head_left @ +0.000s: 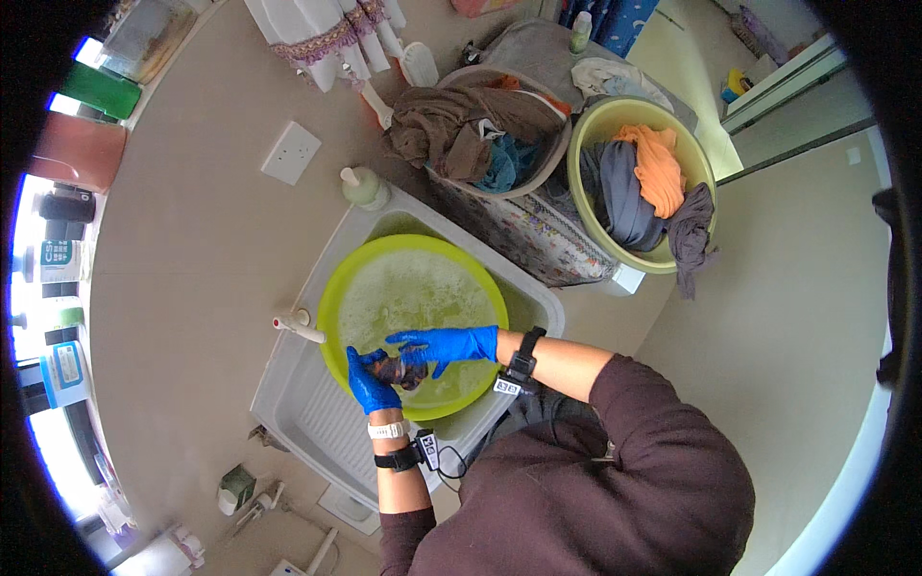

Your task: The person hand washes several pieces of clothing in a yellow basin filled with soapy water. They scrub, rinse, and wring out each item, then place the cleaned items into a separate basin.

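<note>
A yellow-green basin (329, 300) of sudsy water stands in the grey-white laundry sink. Both of my hands wear blue rubber gloves and are over the near part of the basin. My left hand (372, 382) is closed on a small dark, wet cloth (403, 372), whose kind I cannot make out. Just above the cloth, my right hand (447, 347) has its fingers stretched out, with the thumb apart and pointing down. Whether its fingers touch the cloth is hard to see. White foam (403, 278) covers part of the water.
A white tap (300, 326) reaches to the basin's left rim. The sink's ribbed washboard (327, 415) slopes at the near left. On the sink's back corner is a pump bottle (365, 189). Beyond, a brown-clothes tub (552, 165) and a yellow bucket (583, 202) hold laundry.
</note>
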The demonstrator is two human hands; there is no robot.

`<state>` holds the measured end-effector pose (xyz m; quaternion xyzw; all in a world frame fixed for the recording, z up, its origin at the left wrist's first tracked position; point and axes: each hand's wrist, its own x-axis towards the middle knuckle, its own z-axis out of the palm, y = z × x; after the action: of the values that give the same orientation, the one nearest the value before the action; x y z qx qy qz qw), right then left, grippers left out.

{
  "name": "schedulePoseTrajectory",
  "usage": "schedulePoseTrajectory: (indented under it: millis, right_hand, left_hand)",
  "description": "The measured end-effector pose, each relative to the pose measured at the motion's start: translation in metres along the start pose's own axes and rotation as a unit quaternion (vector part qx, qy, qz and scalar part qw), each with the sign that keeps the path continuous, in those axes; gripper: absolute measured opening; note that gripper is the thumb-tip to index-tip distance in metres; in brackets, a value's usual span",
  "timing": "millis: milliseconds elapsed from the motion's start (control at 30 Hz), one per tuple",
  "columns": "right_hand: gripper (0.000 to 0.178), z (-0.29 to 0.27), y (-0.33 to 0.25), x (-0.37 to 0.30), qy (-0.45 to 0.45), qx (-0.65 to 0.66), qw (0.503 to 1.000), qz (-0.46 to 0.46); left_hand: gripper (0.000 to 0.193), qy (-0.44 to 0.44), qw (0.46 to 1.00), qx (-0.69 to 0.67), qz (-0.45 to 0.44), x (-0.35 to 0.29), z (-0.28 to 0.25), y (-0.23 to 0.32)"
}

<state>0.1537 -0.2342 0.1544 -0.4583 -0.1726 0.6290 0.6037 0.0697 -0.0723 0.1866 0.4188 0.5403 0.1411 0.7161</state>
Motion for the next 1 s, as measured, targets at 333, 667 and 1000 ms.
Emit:
schedulePoseTrajectory:
  millis: [333, 667, 1000]
  right_hand:
    - [0.045, -0.037, -0.087, -0.132, 0.222, -0.051, 0.946, -0.229]
    - [0.042, -0.145, -0.139, -0.135, 0.547, -0.483, 0.667, -0.151]
    - [0.036, -0.048, -0.152, -0.154, -0.013, -0.017, 0.974, -0.225]
  left_hand:
    - [0.053, -0.215, 0.975, 0.04, 0.042, 0.001, -0.017, -0.016]
    - [0.055, -0.248, 0.966, -0.063, 0.043, -0.005, -0.059, -0.024]
    - [0.053, -0.375, 0.877, -0.203, 0.222, -0.082, -0.085, 0.057]
